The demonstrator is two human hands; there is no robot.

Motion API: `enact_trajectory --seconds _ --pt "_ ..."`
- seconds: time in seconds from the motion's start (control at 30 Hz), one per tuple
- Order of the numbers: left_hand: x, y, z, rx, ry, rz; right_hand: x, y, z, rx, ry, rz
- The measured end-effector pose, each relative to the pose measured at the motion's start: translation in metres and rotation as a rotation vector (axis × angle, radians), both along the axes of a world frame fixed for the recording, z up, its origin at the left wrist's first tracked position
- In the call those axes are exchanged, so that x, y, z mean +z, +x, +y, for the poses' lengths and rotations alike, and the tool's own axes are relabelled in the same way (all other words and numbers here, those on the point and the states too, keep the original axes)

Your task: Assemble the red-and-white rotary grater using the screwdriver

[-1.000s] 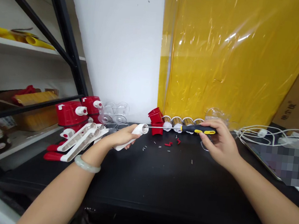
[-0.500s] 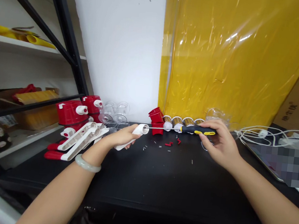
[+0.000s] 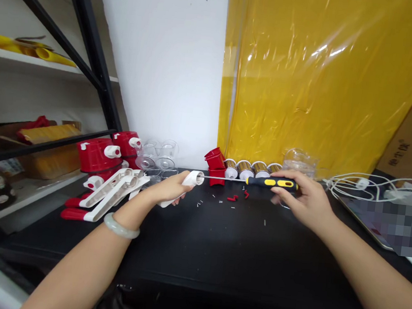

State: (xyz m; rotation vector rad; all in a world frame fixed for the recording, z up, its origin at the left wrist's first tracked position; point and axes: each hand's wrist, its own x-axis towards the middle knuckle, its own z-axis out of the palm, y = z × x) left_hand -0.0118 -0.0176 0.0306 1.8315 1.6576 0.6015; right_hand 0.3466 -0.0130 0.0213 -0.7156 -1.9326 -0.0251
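Observation:
My left hand [image 3: 173, 188] is closed around a white plastic part [image 3: 193, 178] whose round, hollow end faces right. A screwdriver [image 3: 271, 183] with a black and yellow handle lies level in my right hand [image 3: 307, 198], its fingers pinching the handle. The long metal shaft runs left and its tip enters the round opening; what it touches inside is hidden. Below the shaft, small red pieces [image 3: 232, 198] and several tiny metal pins or screws [image 3: 220, 202] are scattered on the black table [image 3: 217, 250].
Red housings [image 3: 96, 157] and white handles with red ends [image 3: 107, 203] lie at left, beside clear plastic cups [image 3: 167, 152]. Red funnel-like parts [image 3: 215, 161] and perforated drums [image 3: 245, 170] line the back. A tablet [image 3: 369, 222] and white cables [image 3: 351, 186] are at right.
The screwdriver handle has turned about its length, showing more yellow. My right fingers have shifted on it, while my left hand and the white part have hardly moved.

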Motion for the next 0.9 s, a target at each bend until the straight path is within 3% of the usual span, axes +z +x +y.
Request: enact_trajectory --seconds 0.13,0.3,0.47,0.67,0.83,0.9 --pt "-0.0004 0.0016 -0.0011 -0.006 0.003 0.032 -0.0045 -0.0015 -0.0008 0.004 -0.119 0.023" --pt "0.0009 0.0023 -0.0030 -0.002 0.002 0.037 -0.0053 -0.0041 -0.0019 0.153 -0.049 0.116" --pt "-0.0018 0.0032 -0.0025 -0.018 0.001 0.076 -0.0054 0.0009 -0.0007 -0.042 -0.178 0.019" --pt "-0.0044 0.0031 -0.0015 0.003 0.015 0.066 -0.0068 -0.0001 0.0032 0.056 -0.002 0.111" --pt "-0.0075 0.0042 0.0003 0.029 0.039 0.082 -0.0079 0.0000 0.0016 -0.131 -0.148 0.014" --pt "-0.0088 0.0033 0.0023 0.054 0.047 0.076 -0.0098 -0.0018 0.0026 -0.077 -0.107 0.040"
